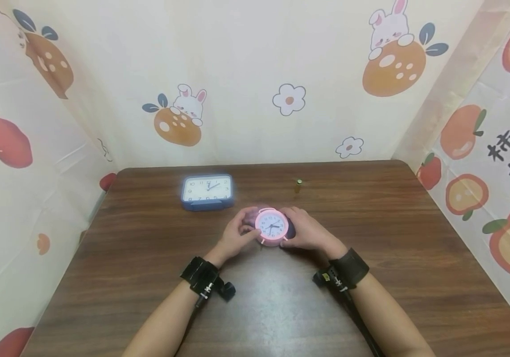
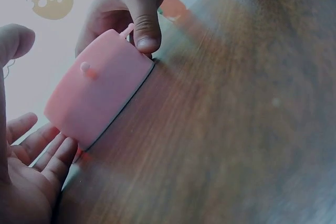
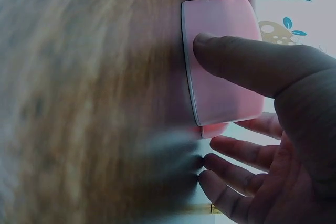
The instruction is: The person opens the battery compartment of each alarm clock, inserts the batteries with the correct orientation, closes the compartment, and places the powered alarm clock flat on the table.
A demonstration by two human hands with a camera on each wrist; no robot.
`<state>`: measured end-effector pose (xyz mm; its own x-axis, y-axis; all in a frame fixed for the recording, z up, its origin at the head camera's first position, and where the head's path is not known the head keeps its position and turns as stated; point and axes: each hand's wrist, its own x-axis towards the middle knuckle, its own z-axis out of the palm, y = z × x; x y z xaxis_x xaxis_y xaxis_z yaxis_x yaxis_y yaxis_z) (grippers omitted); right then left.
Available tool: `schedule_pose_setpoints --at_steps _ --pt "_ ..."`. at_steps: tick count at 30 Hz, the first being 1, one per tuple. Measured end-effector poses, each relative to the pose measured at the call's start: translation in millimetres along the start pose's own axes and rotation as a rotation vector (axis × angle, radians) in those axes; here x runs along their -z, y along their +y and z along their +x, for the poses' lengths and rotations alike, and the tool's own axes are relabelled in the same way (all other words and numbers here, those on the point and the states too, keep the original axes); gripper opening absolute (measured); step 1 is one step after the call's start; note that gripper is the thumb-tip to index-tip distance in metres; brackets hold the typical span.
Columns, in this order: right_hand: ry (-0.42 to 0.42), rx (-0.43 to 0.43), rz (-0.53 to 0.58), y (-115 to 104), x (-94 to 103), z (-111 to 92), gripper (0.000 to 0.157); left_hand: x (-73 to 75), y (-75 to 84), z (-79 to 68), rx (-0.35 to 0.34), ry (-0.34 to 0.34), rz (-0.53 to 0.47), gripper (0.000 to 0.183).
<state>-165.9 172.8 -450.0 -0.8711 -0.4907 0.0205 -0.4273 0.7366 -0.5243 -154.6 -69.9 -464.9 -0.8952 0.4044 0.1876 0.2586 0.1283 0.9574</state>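
Note:
A round pink alarm clock [image 1: 271,226] lies on its back on the wooden table, dial up, its small feet toward me. My right hand [image 1: 307,229] grips its right side; in the right wrist view the thumb [image 3: 231,59] presses the pink casing while the index finger passes behind it and the other fingers spread out. On the clock's left side is my left hand [image 1: 236,233]. Its fingertips [image 2: 65,153] touch the casing in the left wrist view, and its thumb [image 2: 18,40] is raised away from the clock.
Behind and left of the hands, a blue rectangular clock [image 1: 207,191] lies face up. A small bottle with a green cap [image 1: 299,183] stands near the table's back edge. Patterned curtains [image 1: 246,74] border the wooden table [image 1: 393,223] at the back and both sides.

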Motion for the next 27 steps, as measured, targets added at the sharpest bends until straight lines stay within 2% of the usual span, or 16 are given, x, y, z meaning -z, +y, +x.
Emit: schedule_pose_setpoints --at_steps 5,7,27 --pt "-0.014 -0.022 0.015 0.2 -0.1 -0.5 0.083 0.0 2.9 -0.6 0.022 0.011 -0.005 0.057" --pt "-0.018 -0.028 0.021 -0.1 -0.3 -0.5 0.084 1.5 12.4 -2.1 0.045 -0.004 -0.003 0.056" --pt "-0.023 -0.032 0.03 2.0 0.1 -1.1 0.083 2.0 14.4 -3.0 0.051 -0.005 0.017 0.051"
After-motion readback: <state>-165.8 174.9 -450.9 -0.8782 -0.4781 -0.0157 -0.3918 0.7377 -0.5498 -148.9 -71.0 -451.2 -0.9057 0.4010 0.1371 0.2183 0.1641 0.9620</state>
